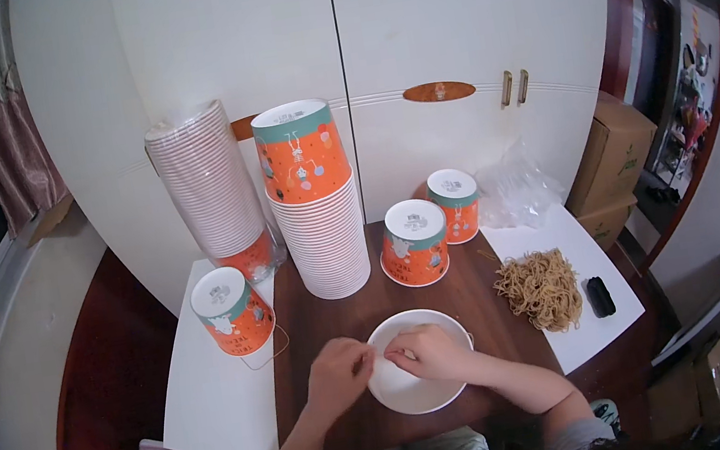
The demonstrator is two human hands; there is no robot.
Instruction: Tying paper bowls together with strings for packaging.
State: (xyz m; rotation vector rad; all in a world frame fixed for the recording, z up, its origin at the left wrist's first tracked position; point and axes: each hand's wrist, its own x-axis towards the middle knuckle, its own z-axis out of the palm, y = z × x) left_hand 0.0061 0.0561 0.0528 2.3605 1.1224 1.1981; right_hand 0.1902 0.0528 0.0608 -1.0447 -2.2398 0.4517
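Note:
A white-lined paper bucket [421,397] stands mouth up on the brown middle of the table, close to me. My left hand [342,377] is at its left rim, fingers curled together; whatever they pinch is hidden. Over the bucket's mouth, my right hand [429,353] has thumb and fingertips pressed together near the left hand, and I cannot make out anything between them. A bit of tan cord shows at the bucket's right rim. Upside down on the left lies an orange and teal bucket [240,320] with a thin cord handle [280,342].
Behind stand a tall stack of upturned buckets [322,239] and a plastic-wrapped stack [205,182]. Two more upturned buckets [414,250] [457,211] are at back right. Beside them are a clear plastic bag [521,189], a heap of tan cords [540,292] and a small black object [601,296].

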